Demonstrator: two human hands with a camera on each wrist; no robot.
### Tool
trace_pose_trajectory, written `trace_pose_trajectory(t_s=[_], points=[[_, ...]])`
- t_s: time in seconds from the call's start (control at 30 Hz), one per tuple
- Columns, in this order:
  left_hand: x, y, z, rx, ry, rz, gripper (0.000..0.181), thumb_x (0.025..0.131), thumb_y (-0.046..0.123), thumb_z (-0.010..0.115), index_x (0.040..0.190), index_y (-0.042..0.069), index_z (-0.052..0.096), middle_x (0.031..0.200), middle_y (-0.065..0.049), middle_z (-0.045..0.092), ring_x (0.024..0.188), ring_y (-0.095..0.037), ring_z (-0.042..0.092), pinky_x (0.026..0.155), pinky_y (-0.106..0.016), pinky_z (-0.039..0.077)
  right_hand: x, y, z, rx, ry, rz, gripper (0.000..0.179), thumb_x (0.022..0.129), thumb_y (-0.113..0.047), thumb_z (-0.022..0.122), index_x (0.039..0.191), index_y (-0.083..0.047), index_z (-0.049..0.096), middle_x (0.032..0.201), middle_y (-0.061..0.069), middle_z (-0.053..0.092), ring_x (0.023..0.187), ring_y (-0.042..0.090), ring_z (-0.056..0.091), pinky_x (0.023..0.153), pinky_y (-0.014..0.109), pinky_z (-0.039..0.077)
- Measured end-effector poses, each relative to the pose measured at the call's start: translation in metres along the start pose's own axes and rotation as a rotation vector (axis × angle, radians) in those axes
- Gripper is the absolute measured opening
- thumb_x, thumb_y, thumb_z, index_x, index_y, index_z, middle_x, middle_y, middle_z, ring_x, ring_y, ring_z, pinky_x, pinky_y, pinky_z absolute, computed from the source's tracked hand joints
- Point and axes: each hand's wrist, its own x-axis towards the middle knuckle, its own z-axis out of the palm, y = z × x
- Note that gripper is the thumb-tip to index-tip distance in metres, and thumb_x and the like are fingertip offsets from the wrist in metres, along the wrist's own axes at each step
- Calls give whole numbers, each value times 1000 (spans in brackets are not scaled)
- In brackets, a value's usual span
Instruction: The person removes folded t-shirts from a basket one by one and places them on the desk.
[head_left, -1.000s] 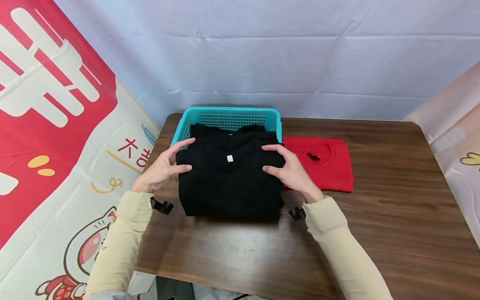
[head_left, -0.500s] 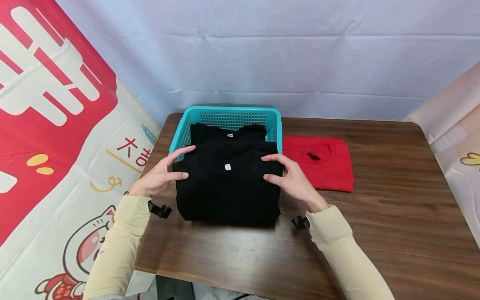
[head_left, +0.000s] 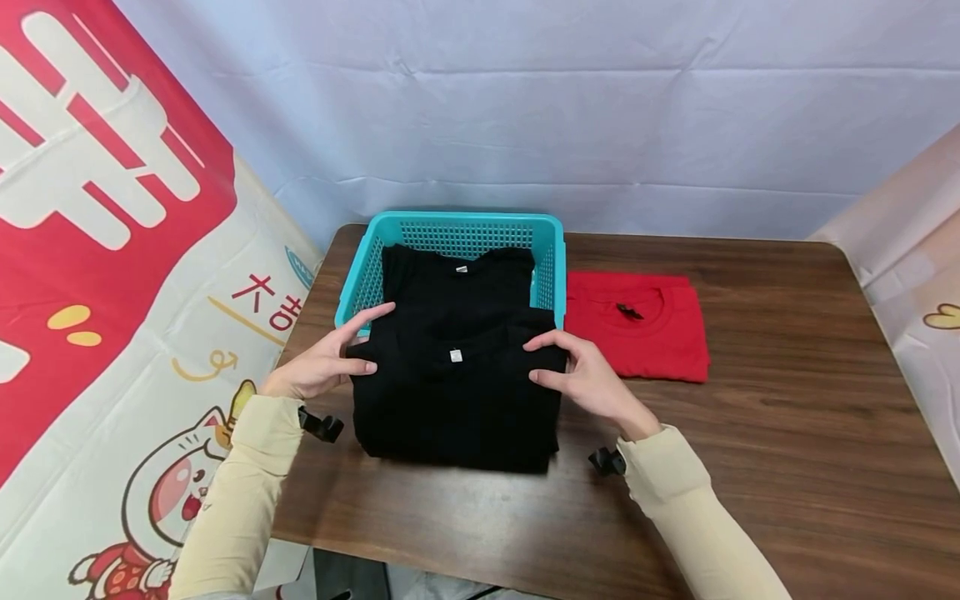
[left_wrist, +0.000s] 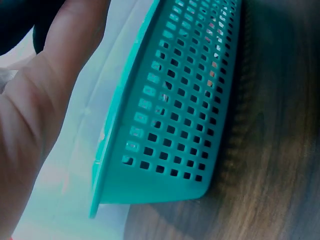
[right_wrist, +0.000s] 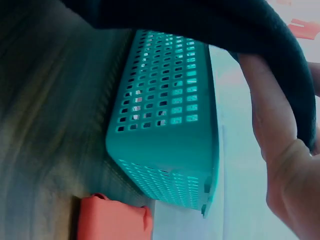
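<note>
Both hands hold a folded black T-shirt [head_left: 457, 417] with a white neck label, one at each side. The left hand [head_left: 326, 358] grips its left edge, and the right hand [head_left: 588, 375] pinches the right edge between thumb and fingers. In the right wrist view the dark cloth [right_wrist: 200, 20] hangs over the thumb, raised off the table. Behind it, another folded black T-shirt [head_left: 465, 275] lies in a turquoise plastic basket [head_left: 465, 217]. The held shirt overlaps the basket's front in the head view. The left wrist view shows the basket's perforated side [left_wrist: 165, 190] beside the left hand.
A folded red T-shirt [head_left: 637, 342] lies on the brown wooden table [head_left: 780, 375], right of the basket. White cloth [head_left: 600, 125] hangs behind the table, and a printed red and white banner [head_left: 187, 283] hangs along the left.
Both hands have drawn the held black T-shirt back toward the person, away from the basket. More of the other black shirt and the basket now shows. The red shirt stays put.
</note>
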Motion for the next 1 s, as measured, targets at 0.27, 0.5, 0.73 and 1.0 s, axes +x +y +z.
trace_pose_trajectory(t_s=[0.27,0.5,0.73,1.0], points=[[-2,-6,-2,-13,39,-113,92,90,-3,56,155,36,4,155,-14,-1,127,-25,34,69,-21,51,-5,10,2,31,-50,27,30,86,-16,72,115,-14,64,47,-1,41,39,10,30,40,26,29],[-5,-13,-3,-134,-12,-138,90,89,-6,56,154,6,-5,134,-8,46,107,-12,63,86,-27,55,-11,15,5,121,-95,96,29,86,-15,72,115,-15,63,45,-2,41,38,10,30,41,24,36],[-6,-20,-4,-164,-102,-169,86,89,-8,55,152,-5,-4,126,2,59,105,-12,64,88,-29,55,-15,22,9,164,-126,126,30,86,-15,72,115,-10,63,48,7,43,38,11,32,44,26,44],[-8,-24,-4,-85,-86,-264,87,89,-2,59,154,2,1,131,0,49,110,-14,61,91,-33,54,-19,27,12,176,-169,161,30,87,-16,71,116,-10,62,53,5,48,40,12,40,54,34,55]])
